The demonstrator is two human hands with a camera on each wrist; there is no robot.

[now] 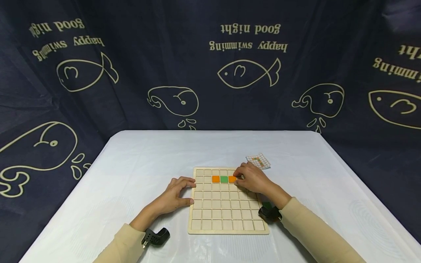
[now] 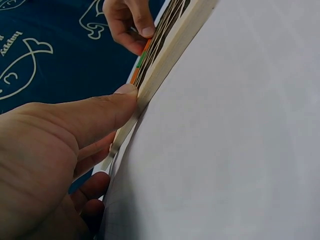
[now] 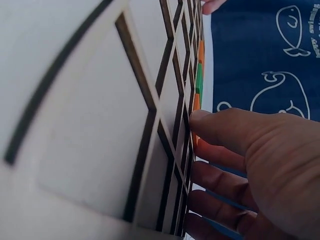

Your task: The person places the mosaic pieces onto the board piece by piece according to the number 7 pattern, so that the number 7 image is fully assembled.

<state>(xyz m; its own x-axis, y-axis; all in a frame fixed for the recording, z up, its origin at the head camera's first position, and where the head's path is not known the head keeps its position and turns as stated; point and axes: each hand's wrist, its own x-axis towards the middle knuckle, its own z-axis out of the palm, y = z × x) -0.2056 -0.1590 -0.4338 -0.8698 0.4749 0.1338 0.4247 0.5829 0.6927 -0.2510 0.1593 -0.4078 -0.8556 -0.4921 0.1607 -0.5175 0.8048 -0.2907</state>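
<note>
A wooden grid board (image 1: 228, 231) lies flat on the table. In its second row from the far edge sit an orange tile (image 1: 215, 179), a green tile (image 1: 224, 179) and a second orange tile (image 1: 232, 179), side by side. My right hand (image 1: 254, 179) pinches that second orange tile between thumb and forefinger; in the right wrist view the thumb (image 3: 215, 125) lies against it. The other right fingers spread over the board. My left hand (image 1: 172, 195) rests at the board's left edge, thumb and fingertips touching it, fingers loosely bent.
A small card (image 1: 258, 161) printed with a coloured grid lies beyond the board's far right corner. Something dark green (image 1: 267, 205) shows partly behind the right wrist camera (image 1: 270, 214). A dark cloth with fish drawings (image 1: 210, 65) hangs behind the white table (image 1: 148, 153).
</note>
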